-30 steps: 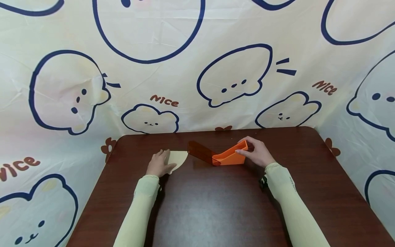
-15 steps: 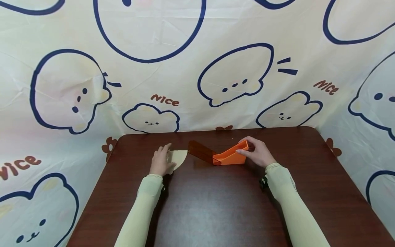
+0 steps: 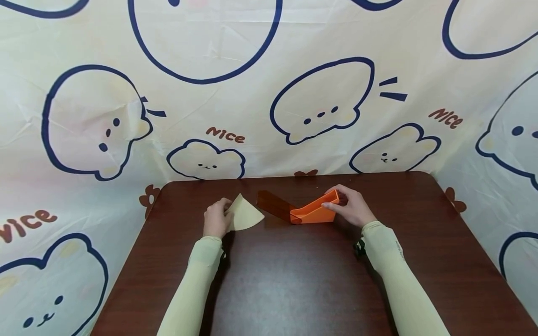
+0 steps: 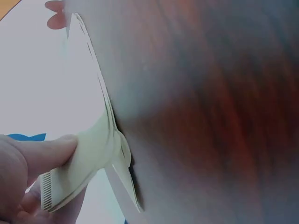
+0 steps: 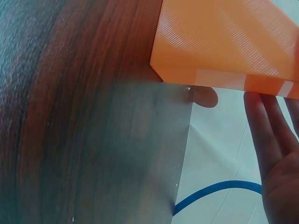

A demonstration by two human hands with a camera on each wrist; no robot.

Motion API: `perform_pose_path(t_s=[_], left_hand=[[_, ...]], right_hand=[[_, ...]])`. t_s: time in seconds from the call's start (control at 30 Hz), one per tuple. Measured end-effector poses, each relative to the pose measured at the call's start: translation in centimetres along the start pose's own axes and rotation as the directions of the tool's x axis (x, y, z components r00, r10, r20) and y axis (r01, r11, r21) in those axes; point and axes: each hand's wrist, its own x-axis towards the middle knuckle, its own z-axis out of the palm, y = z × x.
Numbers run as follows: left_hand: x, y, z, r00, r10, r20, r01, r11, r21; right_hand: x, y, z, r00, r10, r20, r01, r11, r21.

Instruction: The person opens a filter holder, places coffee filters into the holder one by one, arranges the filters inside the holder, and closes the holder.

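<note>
Cream paper coffee filters (image 3: 245,215), several in a stack with a crimped edge, are pinched at one end by my left hand (image 3: 216,219). In the left wrist view, the thumb lies over the filters (image 4: 93,144), whose other edges touch or nearly touch the table. An orange box (image 3: 313,213) stands on the table to their right, its see-through brown lid (image 3: 274,205) swung out toward the filters. My right hand (image 3: 354,207) grips the box's tall right end between thumb and fingers. In the right wrist view, fingers (image 5: 264,126) meet the edge of the ribbed orange wall (image 5: 219,37).
A dark brown wooden table (image 3: 290,280) spreads under both hands. Behind it and at both sides hangs a pale cloth (image 3: 252,107) with blue cartoon outlines, close to the table's back edge.
My left hand's fingers have lifted, then come back onto the coffee filters. The filters have turned, with a corner now pointing away from me. My right hand and the orange box have stayed put.
</note>
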Motion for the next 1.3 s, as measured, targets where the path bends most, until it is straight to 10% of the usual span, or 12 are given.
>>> perform_pose_path(t_s=[0.73, 1.3], left_hand=[[-0.4, -0.2, -0.6, 0.987, 0.050, -0.151, -0.034, 0.993, 0.109], [0.6, 3.6, -4.5, 0.957, 0.091, -0.277, -0.142, 0.975, -0.171]], right_hand=[[-0.1, 0.0, -0.1, 1.000, -0.002, 0.007, 0.002, 1.000, 0.001], [0.1, -0.2, 0.1, 1.000, 0.018, 0.007, -0.018, 1.000, 0.011]])
